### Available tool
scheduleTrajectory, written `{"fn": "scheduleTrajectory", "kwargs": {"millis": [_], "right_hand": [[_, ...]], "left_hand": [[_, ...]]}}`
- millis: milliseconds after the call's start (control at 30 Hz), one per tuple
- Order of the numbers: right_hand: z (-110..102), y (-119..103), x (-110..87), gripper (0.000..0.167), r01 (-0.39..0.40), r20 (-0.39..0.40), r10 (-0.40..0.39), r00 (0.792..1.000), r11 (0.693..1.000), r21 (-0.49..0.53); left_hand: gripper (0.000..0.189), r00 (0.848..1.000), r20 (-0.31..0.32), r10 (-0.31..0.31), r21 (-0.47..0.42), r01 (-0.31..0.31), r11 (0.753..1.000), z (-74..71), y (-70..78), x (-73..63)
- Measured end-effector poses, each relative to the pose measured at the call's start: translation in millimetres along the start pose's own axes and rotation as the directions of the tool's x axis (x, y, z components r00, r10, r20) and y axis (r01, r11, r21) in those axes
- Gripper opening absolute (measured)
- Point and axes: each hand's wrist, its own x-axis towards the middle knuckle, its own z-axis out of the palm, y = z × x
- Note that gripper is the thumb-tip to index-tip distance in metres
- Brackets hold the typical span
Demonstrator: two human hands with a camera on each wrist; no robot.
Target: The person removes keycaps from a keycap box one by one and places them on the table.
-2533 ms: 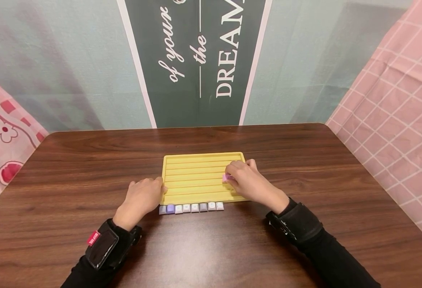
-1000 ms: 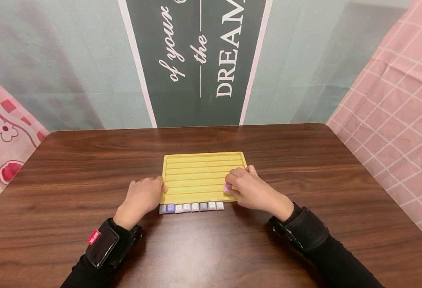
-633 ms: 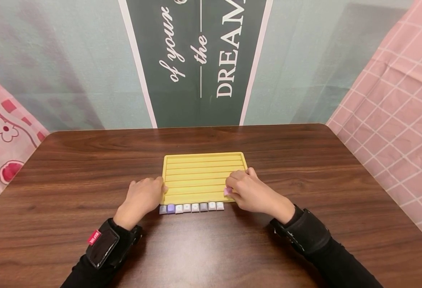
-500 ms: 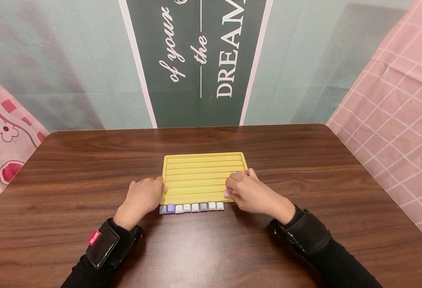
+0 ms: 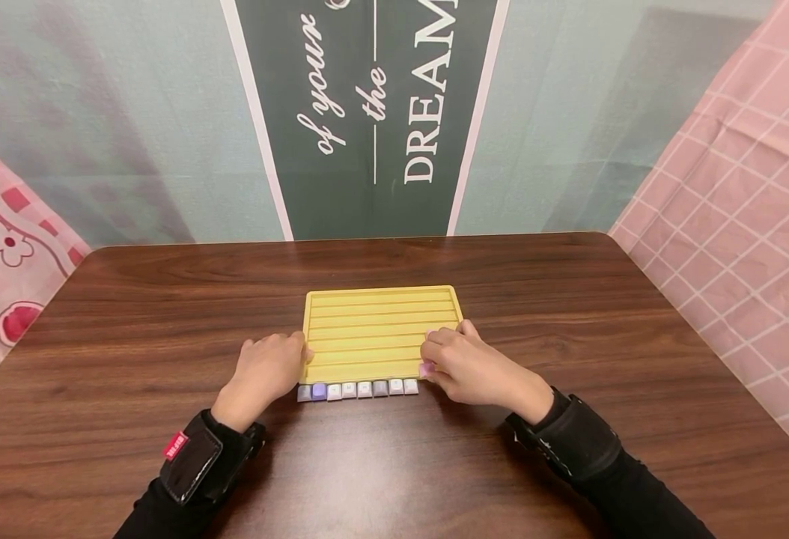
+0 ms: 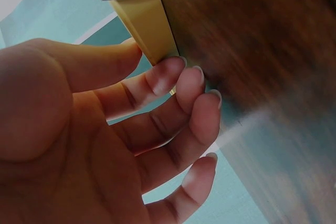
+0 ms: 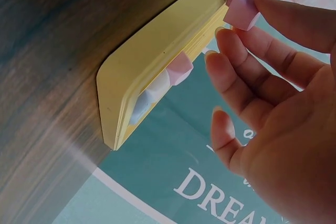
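Note:
A yellow ridged tray [image 5: 361, 322] lies mid-table. My left hand [image 5: 269, 370] grips its left edge; in the left wrist view the thumb and index finger meet at the tray's corner [image 6: 149, 27]. Over the tray's near right part, my right hand [image 5: 465, 367] pinches a pink keycap [image 5: 425, 370] between thumb and fingertips, its other fingers loosely curled. The right wrist view shows this pink keycap [image 7: 243, 11] at the tray's rim. Farther along stand another pink keycap [image 7: 180, 69], a white keycap [image 7: 159, 85] and a blue-grey keycap [image 7: 139, 107], mostly hidden by my hand in the head view.
Just in front of the tray, a row of several white, grey and purple keycaps [image 5: 364, 388] lies on the brown wooden table [image 5: 367, 464]. Behind the table hangs a green cloth with lettering [image 5: 367, 195]; a pink checked cloth [image 5: 738, 224] is at the right.
My right hand has moved toward the tray's near edge, with a pink keycap between its fingers. My left hand has stayed at the tray's left edge.

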Motion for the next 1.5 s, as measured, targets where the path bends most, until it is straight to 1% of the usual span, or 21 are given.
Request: {"fn": "scheduleTrajectory", "kwargs": {"millis": [133, 533, 733, 1033, 1433, 1500], "right_hand": [[0.1, -0.9, -0.1, 0.026, 0.014, -0.01, -0.014, 1.0, 1.0, -0.012], [1.7, -0.8, -1.4, 0.028, 0.042, 0.0, -0.042, 0.999, 0.999, -0.006], [3.0, -1.5, -2.8, 0.027, 0.045, 0.023, -0.046, 0.999, 0.999, 0.018], [2.2, -3.5, -2.9, 0.024, 0.041, 0.078, -0.044, 0.996, 0.999, 0.03], [3.8, -3.2, -2.0, 0.025, 0.048, 0.09, -0.049, 0.995, 0.999, 0.008], [3.7, -3.1, -1.9, 0.024, 0.047, 0.093, -0.047, 0.995, 0.999, 0.009]], "left_hand": [[0.019, 1.0, -0.004, -0.001, 0.002, 0.001, 1.0, 0.6, -0.1, 0.1], [0.02, 1.0, -0.007, -0.004, 0.001, 0.004, 1.0, 1.2, 0.0, 0.7], [0.019, 1.0, -0.004, -0.006, -0.003, 0.006, 1.0, 1.4, -0.1, 0.7], [0.019, 1.0, -0.001, -0.005, -0.009, 0.005, 1.0, 1.4, -0.4, 0.7], [0.018, 1.0, -0.002, -0.004, -0.003, 0.004, 1.0, 0.9, 0.0, 0.9], [0.019, 1.0, -0.014, 0.0, 0.002, 0.0, 1.0, 1.5, -0.4, 0.8]]}}
